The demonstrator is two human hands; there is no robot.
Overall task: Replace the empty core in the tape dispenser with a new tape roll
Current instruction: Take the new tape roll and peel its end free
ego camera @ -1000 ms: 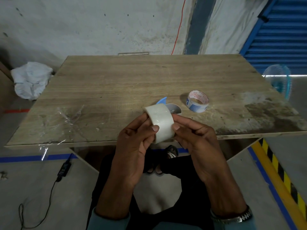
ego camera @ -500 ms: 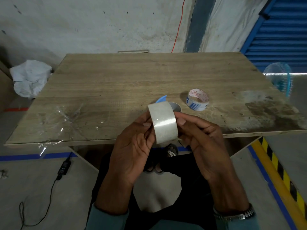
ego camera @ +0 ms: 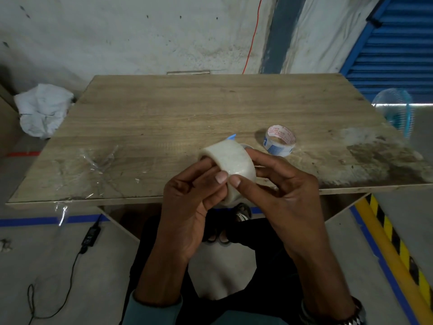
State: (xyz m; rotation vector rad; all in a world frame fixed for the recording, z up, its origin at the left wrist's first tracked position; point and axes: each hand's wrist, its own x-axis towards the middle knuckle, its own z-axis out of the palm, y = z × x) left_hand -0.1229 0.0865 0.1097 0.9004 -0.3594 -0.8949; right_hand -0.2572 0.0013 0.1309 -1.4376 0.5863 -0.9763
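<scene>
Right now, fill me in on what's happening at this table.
A seated person holds a wide roll of clear tape in both hands over the near edge of the wooden table. The left hand grips it from the left and the right hand from the right, both thumbs on its outer face. The printed white, blue and red empty core lies on the table. The blue dispenser is mostly hidden behind the roll.

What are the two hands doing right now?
Left hand: closed on the new tape roll, fingers through its hole.
Right hand: closed on the same roll, thumb pressing its outer surface.
</scene>
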